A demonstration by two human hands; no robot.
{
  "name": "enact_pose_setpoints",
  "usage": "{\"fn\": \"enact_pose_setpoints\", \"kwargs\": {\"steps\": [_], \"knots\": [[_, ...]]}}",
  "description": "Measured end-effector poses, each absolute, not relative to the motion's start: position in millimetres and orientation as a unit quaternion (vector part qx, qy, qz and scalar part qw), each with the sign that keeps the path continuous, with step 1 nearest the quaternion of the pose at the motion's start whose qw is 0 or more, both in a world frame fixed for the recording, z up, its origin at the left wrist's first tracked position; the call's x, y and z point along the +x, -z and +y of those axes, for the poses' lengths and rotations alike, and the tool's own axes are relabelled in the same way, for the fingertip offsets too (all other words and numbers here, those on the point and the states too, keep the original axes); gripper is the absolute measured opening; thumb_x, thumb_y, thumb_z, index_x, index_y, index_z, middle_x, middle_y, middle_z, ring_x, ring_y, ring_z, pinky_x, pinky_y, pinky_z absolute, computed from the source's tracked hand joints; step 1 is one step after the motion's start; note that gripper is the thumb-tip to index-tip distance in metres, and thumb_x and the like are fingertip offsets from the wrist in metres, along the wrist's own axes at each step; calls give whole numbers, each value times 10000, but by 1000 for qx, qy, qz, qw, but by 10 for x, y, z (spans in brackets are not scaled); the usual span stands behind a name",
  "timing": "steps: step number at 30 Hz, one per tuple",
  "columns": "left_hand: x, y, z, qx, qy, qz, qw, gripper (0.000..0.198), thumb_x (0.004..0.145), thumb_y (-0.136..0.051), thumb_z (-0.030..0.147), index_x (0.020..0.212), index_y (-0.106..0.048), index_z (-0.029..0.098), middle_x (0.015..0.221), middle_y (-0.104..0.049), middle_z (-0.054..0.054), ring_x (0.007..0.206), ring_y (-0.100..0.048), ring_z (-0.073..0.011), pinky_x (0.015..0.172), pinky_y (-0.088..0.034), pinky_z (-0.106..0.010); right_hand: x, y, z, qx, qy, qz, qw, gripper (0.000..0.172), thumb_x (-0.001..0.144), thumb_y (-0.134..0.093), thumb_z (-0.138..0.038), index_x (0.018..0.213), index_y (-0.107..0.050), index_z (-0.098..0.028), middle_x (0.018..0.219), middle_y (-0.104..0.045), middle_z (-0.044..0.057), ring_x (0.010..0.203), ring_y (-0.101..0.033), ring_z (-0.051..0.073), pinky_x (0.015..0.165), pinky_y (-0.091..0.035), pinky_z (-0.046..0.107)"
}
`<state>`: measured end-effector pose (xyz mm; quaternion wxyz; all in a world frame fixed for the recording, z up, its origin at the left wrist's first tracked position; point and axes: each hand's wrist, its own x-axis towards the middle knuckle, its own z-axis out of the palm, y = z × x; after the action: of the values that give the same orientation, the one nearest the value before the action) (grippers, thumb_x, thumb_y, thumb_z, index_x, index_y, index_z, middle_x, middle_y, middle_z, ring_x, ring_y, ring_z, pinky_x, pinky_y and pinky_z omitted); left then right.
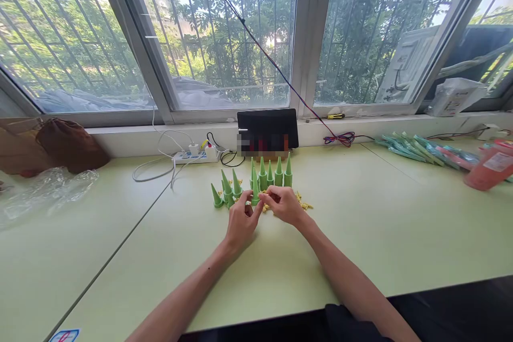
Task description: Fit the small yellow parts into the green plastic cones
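Observation:
My left hand [242, 220] is closed, thumb and fingers around the lower part of a green cone [255, 186] that stands upright. Beside it, my right hand [285, 204] is in a pinch at the cone's right side, its fingertips almost meeting the left thumb. Whatever sits in that pinch is too small or hidden to name. Several green cones on round bases [278, 175] stand just behind my hands. More green cones [217, 197] are to the left. Small yellow pieces [305, 206] lie scattered around and partly under my right hand.
A dark screen [267, 128] leans against the sill behind the cones. Left of it lies a power strip [196, 156] with loose cables. Far right are plastic-wrapped bundles [414, 149] and a red container [489, 166]; far left, a brown bag [72, 144] and clear plastic [48, 189].

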<state>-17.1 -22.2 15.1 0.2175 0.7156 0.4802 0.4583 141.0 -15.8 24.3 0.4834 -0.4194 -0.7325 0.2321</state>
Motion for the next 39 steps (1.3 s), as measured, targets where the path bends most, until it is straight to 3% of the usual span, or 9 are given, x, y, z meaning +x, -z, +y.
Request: {"fn": "enact_pose_setpoints", "kwargs": {"steps": [6,17,22,28,33,39], "knots": [[-176,-157,-222,726,-459,468,209,319,863,-539,442,1032,-518,174,741,-565,25,408,-353,-41,443,-299,-197,1406,-230,-146,-422,-218,-740,476,430,918,-492,-476,609,-470,-178,551,-428,-35,518,-339,94,493,-261,240],[-206,-120,-194,739,-456,451,204,295,859,-550,417,1031,-525,178,710,-535,38,419,-362,-52,454,-303,-205,1398,-261,-151,-428,-194,-748,469,451,942,-413,-406,565,-298,-187,526,-312,-40,504,-276,92,490,-217,256],[-201,-120,-197,742,-452,451,204,293,852,-564,416,1022,-525,181,581,-443,74,421,-330,-64,457,-286,-202,1398,-256,-151,-440,-194,-740,470,438,941,-392,-369,567,-252,-190,516,-293,-42,492,-264,88,490,-214,255],[-209,-109,-185,742,-457,443,209,296,849,-569,415,1039,-529,192,615,-466,67,422,-350,-63,459,-294,-204,1401,-240,-142,-448,-192,-740,464,432,941,-377,-374,566,-268,-190,512,-325,-39,491,-286,89,494,-228,251],[-205,-115,-180,735,-464,445,218,292,841,-578,417,1032,-525,202,538,-389,94,416,-347,-72,456,-292,-198,1399,-237,-138,-451,-185,-743,459,446,946,-368,-392,559,-284,-189,508,-340,-37,487,-296,89,493,-232,251],[-205,-114,-182,730,-473,433,237,260,845,-575,387,1019,-502,209,570,-434,86,413,-392,-67,456,-330,-195,1392,-228,-139,-453,-168,-750,452,464,953,-365,-388,537,-314,-187,498,-361,-27,483,-299,95,494,-231,255]]}}
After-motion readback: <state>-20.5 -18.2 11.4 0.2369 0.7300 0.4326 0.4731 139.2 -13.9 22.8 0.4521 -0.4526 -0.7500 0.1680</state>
